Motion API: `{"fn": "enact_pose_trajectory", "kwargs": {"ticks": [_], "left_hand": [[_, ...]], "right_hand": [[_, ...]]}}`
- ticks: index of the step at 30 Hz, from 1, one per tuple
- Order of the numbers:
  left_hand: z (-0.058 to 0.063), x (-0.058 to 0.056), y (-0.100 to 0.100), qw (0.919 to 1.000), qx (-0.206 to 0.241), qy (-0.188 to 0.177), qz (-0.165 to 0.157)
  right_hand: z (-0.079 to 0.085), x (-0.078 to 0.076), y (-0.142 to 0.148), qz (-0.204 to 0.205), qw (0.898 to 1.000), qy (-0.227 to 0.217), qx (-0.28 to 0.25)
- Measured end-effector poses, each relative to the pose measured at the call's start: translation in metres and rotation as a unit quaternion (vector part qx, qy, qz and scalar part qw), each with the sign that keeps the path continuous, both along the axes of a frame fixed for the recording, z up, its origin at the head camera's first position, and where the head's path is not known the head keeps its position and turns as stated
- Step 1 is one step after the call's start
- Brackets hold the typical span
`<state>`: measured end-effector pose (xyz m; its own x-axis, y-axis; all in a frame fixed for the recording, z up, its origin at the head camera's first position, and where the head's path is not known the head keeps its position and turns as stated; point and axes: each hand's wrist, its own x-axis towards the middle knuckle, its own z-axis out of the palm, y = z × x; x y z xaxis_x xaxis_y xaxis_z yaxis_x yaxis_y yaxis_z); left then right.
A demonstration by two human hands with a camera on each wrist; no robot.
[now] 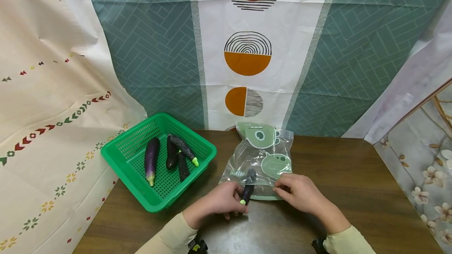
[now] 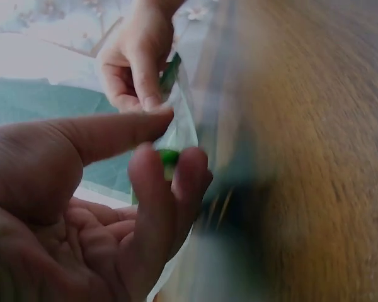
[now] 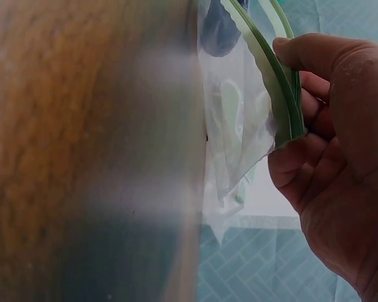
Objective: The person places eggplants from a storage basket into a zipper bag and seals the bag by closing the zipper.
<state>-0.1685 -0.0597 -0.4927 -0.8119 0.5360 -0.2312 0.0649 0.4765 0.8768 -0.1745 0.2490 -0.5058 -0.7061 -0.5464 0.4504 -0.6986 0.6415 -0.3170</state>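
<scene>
A small dark eggplant point(image 1: 248, 186) with a green stem lies half inside a clear zip bag point(image 1: 243, 160) printed with green cartoon shapes. My left hand point(image 1: 226, 198) holds it by the stem end at the bag's mouth. The green stem tip point(image 2: 169, 155) shows between the fingers in the left wrist view. My right hand point(image 1: 301, 192) pinches the bag's green zip edge point(image 3: 278, 88) between thumb and fingers at its right corner. The eggplant's rounded far end point(image 3: 220, 30) shows through the plastic in the right wrist view.
A green basket point(image 1: 123, 173) stands to the left with several eggplants, one of them larger and purple point(image 1: 152, 159). The wooden table point(image 1: 339, 167) ends at a patterned cloth point(image 1: 152, 58) hung behind it. Patterned cloths also hang at both sides.
</scene>
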Motion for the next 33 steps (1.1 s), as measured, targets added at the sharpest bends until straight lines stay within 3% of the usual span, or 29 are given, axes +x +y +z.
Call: {"fn": "enact_pose_trajectory", "kwargs": {"ticks": [4,10,22,33], "left_hand": [[0.002,-0.0003,-0.0042,0.9929,0.072,-0.093,-0.012],[0.0035,-0.0006,-0.0049,0.9836,0.107,-0.144,-0.016],[-0.0004,-0.0008,-0.0047,0.9825,0.111,-0.149,-0.016],[-0.0016,0.0008,-0.0052,0.986,0.078,-0.145,-0.023]], "right_hand": [[-0.0002,-0.0001,0.0003,0.002,1.0,0.006,-0.002],[0.0001,0.0003,0.0005,0.0,1.0,0.001,0.0],[0.0003,-0.0006,0.0012,-0.001,1.0,-0.008,-0.002],[0.001,-0.0001,0.0017,-0.001,1.0,-0.006,-0.01]]}}
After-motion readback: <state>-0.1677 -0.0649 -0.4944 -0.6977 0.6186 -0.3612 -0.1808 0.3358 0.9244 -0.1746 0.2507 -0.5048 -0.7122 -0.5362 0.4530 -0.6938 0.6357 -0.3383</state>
